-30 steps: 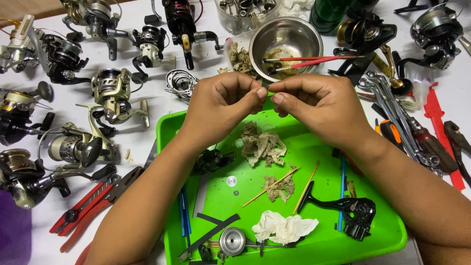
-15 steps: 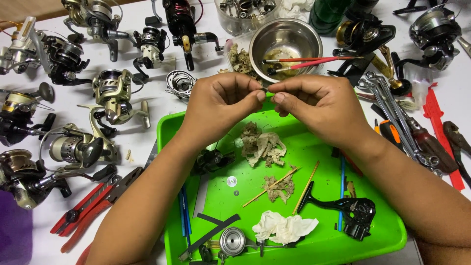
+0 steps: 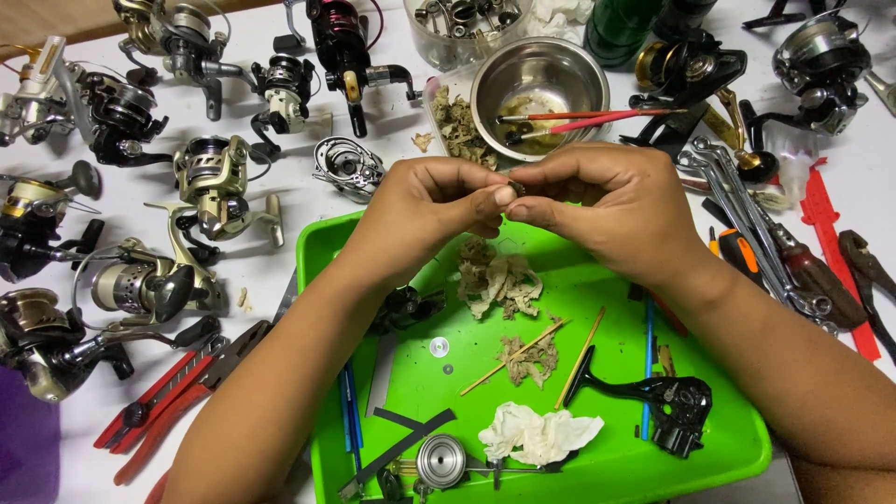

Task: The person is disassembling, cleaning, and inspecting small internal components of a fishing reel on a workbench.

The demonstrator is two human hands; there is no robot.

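The small dark part (image 3: pixel 516 189) has hardly moved since a moment ago, so you are still working on it in the same spot. It sits pinched between the fingertips of your left hand (image 3: pixel 437 207) and your right hand (image 3: pixel 611 203), both closed tight on it. You hold it up over the far edge of the green tray (image 3: pixel 737 439), near the metal bowl (image 3: pixel 539 82) on the counter (image 3: pixel 280 280).

a tiny dark part (image 3: pixel 516 189) is sitting pinched between the fingertips of the left hand (image 3: pixel 434 210) and right hand (image 3: pixel 607 205), too small to identify. both forearms are running off the bottom edge. the purple object (image 3: pixel 23 448) at lower left is getting cut by the edge. the top reels are partly cropped.
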